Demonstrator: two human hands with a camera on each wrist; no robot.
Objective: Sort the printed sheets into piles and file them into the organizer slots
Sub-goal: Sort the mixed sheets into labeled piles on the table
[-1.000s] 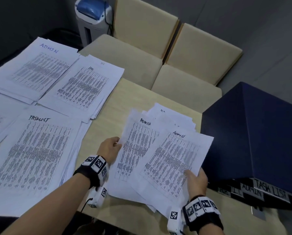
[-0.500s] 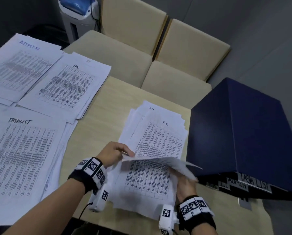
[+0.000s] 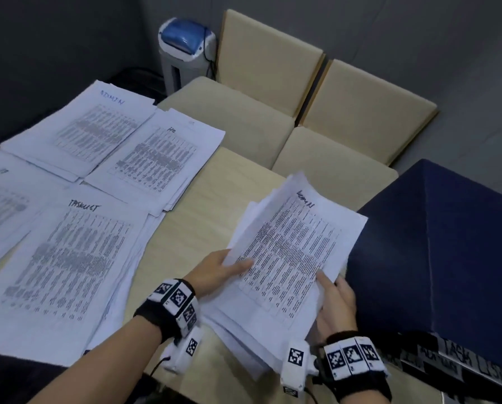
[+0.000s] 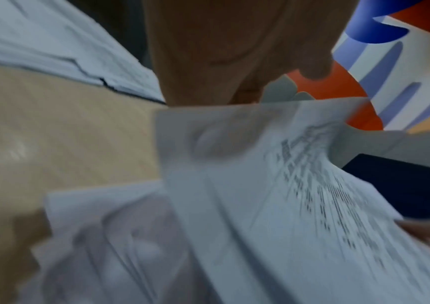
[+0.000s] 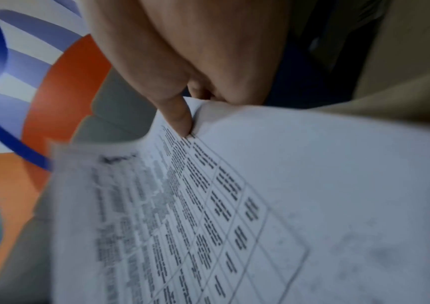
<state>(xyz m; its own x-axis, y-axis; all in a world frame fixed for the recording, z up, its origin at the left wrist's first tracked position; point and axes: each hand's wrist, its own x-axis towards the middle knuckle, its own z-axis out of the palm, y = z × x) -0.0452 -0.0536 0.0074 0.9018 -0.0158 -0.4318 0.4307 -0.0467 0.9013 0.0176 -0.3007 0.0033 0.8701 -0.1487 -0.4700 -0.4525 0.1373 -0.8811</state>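
Both hands hold a stack of printed sheets (image 3: 290, 252) raised at a slant above the table; its top sheet is headed ADMIN. My left hand (image 3: 217, 271) grips the stack's left edge, thumb lying on top. At the lower right edge my right hand (image 3: 332, 298) pinches it, thumb on the print (image 5: 180, 117). The left wrist view shows the blurred sheets (image 4: 273, 195) under my left hand (image 4: 229, 61). Sorted piles lie to the left: ADMIN (image 3: 80, 132), HR (image 3: 159, 158), TASKLIST (image 3: 66, 258) and one at the left edge (image 3: 2, 205). The dark blue organizer (image 3: 442, 252) stands on the right.
Bare wood of the table (image 3: 203, 217) shows between the piles and the held stack. Two beige chairs (image 3: 273, 112) stand behind the table. A white and blue shredder (image 3: 185, 51) stands by the wall. White labels (image 3: 459, 360) run along the organizer's front.
The loose sheets that lay spread on the table have been gathered into one stack, and both hands have lifted it, tilted, with an ADMIN sheet on top.
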